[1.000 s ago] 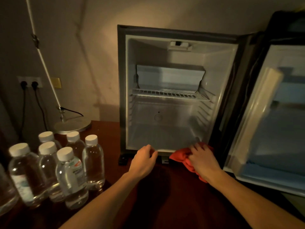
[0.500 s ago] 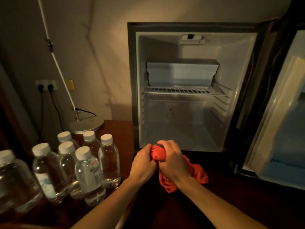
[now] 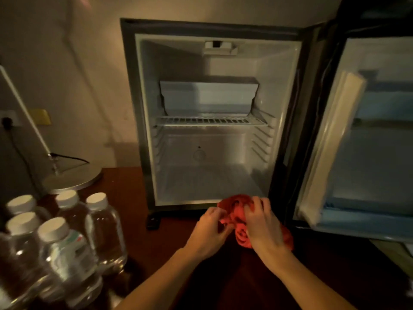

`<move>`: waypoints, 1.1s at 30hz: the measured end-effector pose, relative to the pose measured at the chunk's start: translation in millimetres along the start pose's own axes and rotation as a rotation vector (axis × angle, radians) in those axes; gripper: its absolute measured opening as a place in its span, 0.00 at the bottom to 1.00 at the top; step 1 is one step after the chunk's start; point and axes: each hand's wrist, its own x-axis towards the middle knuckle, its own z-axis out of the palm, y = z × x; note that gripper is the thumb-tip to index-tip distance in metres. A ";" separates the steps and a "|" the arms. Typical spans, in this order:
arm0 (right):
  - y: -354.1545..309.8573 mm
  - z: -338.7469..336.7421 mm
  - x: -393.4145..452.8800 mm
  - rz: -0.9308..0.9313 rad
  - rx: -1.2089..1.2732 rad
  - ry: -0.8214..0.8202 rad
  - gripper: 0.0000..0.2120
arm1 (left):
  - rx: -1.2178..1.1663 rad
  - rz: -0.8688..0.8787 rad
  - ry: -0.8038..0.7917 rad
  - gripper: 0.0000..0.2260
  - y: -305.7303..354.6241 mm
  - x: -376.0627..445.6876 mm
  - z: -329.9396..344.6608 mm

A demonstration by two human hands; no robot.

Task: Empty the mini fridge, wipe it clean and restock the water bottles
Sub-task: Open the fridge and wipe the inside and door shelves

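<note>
Red cloth, bunched: held in both hands just in front of the mini fridge, near its lower front edge, above the dark wood table.

Left hand: fingers curled into the left side of the bundle, pinching a fold.

Right hand: fingers curled over the top and right of the bundle; a tail of cloth hangs out below the wrist toward the right.

Fridge interior: no bottles on the wire shelf or on the floor of the cabinet; one pale box-shaped compartment sits above the shelf at the back. Door swung open to the right. By my judgement the emptying is done and I am regathering the cloth between wipes.

Water bottles: white-capped, clustered at near left on the table, well apart from my hands. Lamp base with its cord stands beyond them.

Risks, as I judge them:
- Loose tail of cloth could catch in the wire shelf and drag it off its runners.
- A loosely wadded cloth skips corners and the side ribs, leaving them unwiped.
- Light is dim; streaks or damp could be missed before restocking.
- A left elbow swung outward could topple the tightly packed bottles.
</note>
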 end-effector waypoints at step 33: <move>-69.1 15.8 24.4 0.485 0.679 -0.102 0.18 | 0.784 0.136 -0.153 0.32 -14.0 -0.3 17.2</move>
